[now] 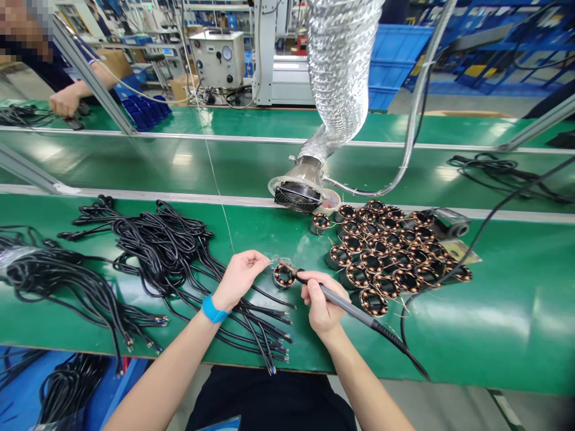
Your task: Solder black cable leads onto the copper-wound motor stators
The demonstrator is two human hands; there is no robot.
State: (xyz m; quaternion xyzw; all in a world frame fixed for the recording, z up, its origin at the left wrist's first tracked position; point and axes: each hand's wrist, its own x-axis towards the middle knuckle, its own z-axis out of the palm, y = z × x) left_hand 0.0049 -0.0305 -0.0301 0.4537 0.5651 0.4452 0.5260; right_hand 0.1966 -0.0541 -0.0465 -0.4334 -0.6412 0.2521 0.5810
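Observation:
My right hand [322, 299] is closed round the grey handle of a soldering iron [348, 306], its tip pointing left over a small motor stator [284, 276] with copper windings. From the left, my left hand [242, 276] pinches a thin solder wire [214, 173] that hangs down from above. Its fingertips are just left of the iron's tip, above the stator's edge. Whether tip and wire touch is too small to tell. Many more stators [372, 262] stand grouped to the right of my right hand. Black power cables [162, 251] with stripped ends lie beside my left forearm.
A fume extractor [299, 194] on a silver duct [344, 66] hangs beyond my hands. An iron stand [451, 222] sits behind the stators. The iron's cord [478, 233] crosses on the right. Another cable bundle [67, 278] lies far left. A co-worker's hand [66, 103] works across the bench.

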